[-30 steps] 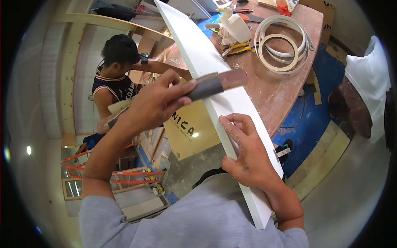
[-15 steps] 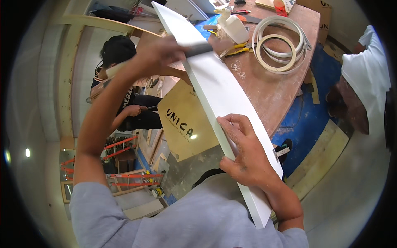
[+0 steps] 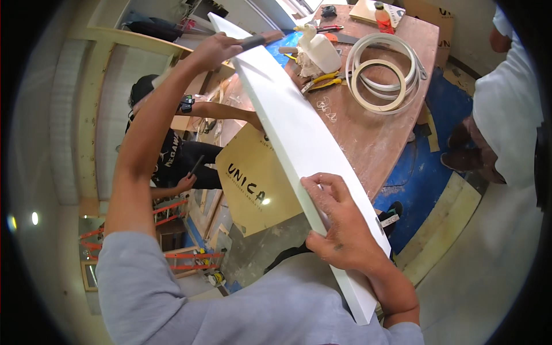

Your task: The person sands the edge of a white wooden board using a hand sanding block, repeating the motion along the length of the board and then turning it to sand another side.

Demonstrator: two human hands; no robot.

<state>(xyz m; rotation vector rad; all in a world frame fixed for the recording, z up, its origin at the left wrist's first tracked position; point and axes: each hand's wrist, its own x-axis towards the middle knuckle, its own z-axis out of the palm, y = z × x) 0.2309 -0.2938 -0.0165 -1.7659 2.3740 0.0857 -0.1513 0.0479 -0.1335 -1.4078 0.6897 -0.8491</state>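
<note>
- The left hand [image 3: 218,53] has moved up from the middle of the white board [image 3: 305,132] to near its top end, in the upper left of the frame.
- It is closed around a dark block [image 3: 251,43] with a brown end; whether the block touches the board, I cannot tell.
- The right hand [image 3: 339,224] stays put on the lower half, fingers bent, thumb and fingertips gripping the board by its left edge.
- The board runs diagonally from the upper left to the lower middle, its near end by the grey shirt [image 3: 247,313].
- For the work, this shift puts the block at the far end and leaves the stretch between the hands uncovered, while the steady right hand seems to brace the board.
- A white coil [image 3: 411,63] and white bottle [image 3: 322,52] lie on the worktop [image 3: 368,138], upper right.
</note>
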